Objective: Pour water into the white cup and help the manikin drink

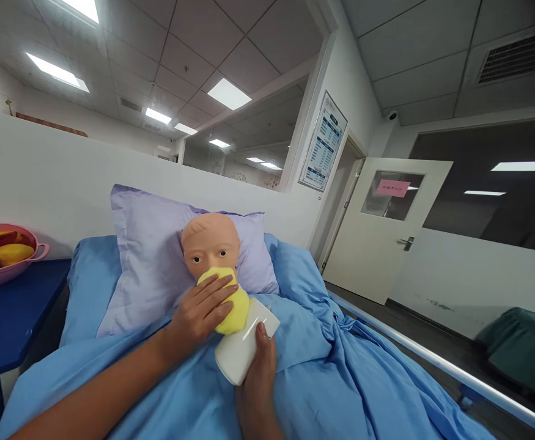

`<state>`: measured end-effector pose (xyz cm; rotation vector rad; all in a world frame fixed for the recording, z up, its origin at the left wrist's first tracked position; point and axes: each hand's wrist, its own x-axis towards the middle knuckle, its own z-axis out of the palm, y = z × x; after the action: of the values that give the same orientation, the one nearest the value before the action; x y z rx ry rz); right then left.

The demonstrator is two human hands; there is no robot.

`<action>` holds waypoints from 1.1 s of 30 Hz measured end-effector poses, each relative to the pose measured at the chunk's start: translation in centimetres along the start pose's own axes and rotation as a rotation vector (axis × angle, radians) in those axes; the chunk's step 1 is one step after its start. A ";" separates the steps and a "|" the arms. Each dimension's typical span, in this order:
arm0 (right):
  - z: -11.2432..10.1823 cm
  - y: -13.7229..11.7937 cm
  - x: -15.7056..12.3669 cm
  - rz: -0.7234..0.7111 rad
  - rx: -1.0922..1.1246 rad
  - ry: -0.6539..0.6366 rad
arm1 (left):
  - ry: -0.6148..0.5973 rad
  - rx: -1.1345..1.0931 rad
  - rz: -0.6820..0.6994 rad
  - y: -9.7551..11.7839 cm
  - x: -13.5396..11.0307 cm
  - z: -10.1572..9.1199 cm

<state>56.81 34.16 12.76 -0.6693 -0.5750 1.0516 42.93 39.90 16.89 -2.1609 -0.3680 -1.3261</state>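
Observation:
A training manikin's head [210, 235] lies face up on a lilac pillow [145, 250], its eyes open. My left hand [200, 308] presses a folded yellow cloth [236, 311] over the manikin's mouth and chin, fingers laid across it. Just below, my right hand [258, 376] grips a smooth white cup [239, 349], tilted beside the cloth, with the thumb on its side. The cloth's lower edge overlaps or touches the cup; I cannot tell which. The cup's opening is not clearly visible. A blue quilt [304, 391] covers the manikin's body.
On the left, a pink basket [1, 278] of fruit stands on a dark blue bedside cabinet [24, 311]. A metal bed rail [414, 354] runs along the right side. Beyond it are an open door [386, 244] and a green-covered object [524, 348].

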 end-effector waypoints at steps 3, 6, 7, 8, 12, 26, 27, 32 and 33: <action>-0.4 0.5 0.6 0.021 -0.020 0.026 | -0.063 0.102 0.017 -0.8 0.9 1.2; -0.8 1.0 1.1 0.041 0.000 0.045 | -0.121 0.134 0.002 -0.8 0.0 2.4; -0.9 1.1 1.2 0.038 0.026 0.035 | -0.128 0.132 -0.008 -0.7 -0.5 2.7; -0.9 1.2 1.2 0.034 0.048 0.025 | -0.129 0.127 -0.018 -0.4 -1.2 2.8; -1.1 1.5 1.5 0.041 0.054 0.012 | -0.131 0.071 -0.080 0.5 -3.9 2.5; -2.1 2.5 2.4 -0.137 -0.138 -0.024 | -0.004 0.040 0.026 -1.9 -2.0 -0.2; -2.0 2.5 2.4 -0.142 -0.143 -0.022 | -0.021 0.054 0.033 -2.2 -1.7 0.2; -1.6 2.9 2.2 -0.121 -0.160 -0.010 | -0.066 0.053 -0.049 -2.3 -3.4 1.8; -1.6 3.1 2.1 -0.115 -0.167 -0.006 | -0.072 0.042 -0.077 -2.1 -4.1 1.9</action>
<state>56.97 36.79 9.68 -0.7697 -0.7037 0.9052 41.30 42.95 13.30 -2.1832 -0.5080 -1.2731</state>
